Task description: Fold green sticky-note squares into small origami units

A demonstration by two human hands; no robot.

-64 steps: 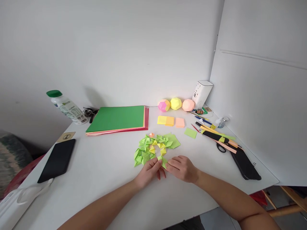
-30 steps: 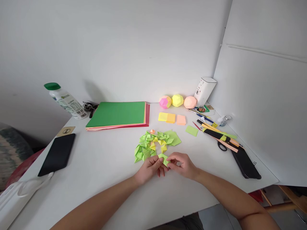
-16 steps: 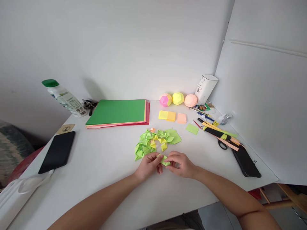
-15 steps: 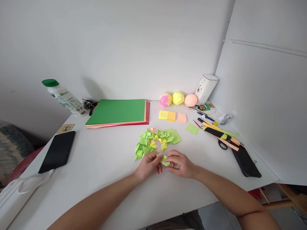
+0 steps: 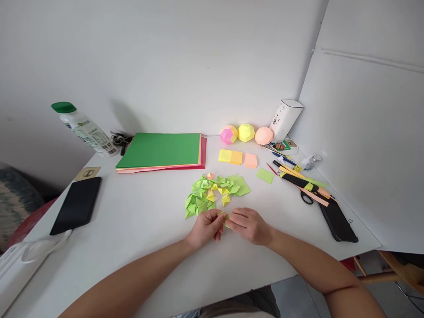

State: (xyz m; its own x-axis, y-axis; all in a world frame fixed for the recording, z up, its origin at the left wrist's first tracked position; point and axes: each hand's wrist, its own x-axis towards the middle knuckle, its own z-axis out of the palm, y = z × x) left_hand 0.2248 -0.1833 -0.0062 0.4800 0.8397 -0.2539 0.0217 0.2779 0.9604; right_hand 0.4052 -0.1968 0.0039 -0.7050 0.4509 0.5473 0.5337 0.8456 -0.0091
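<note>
Where left hand (image 5: pixel 206 229) and right hand (image 5: pixel 251 226) meet: lime-green folded paper (image 5: pixel 227 217).
Fingers of both pinching it; creases best pressed edge-to-edge.

A paper piece (image 5: pixel 227 217) is between the left hand (image 5: pixel 206 227) and right hand (image 5: pixel 251 226), above the counter (image 5: pixel 139 256). Behind them lies a paper pile (image 5: pixel 199 193), then note pads (image 5: pixel 236 157), then three balls (image 5: pixel 246 132) by the wall (image 5: pixel 198 66). Scissors (image 5: pixel 302 194) lie to the right. Leftward lie a paper stack (image 5: pixel 162 150) and, farther out, a bottle (image 5: pixel 89 133) behind a phone (image 5: pixel 76 205).
</note>
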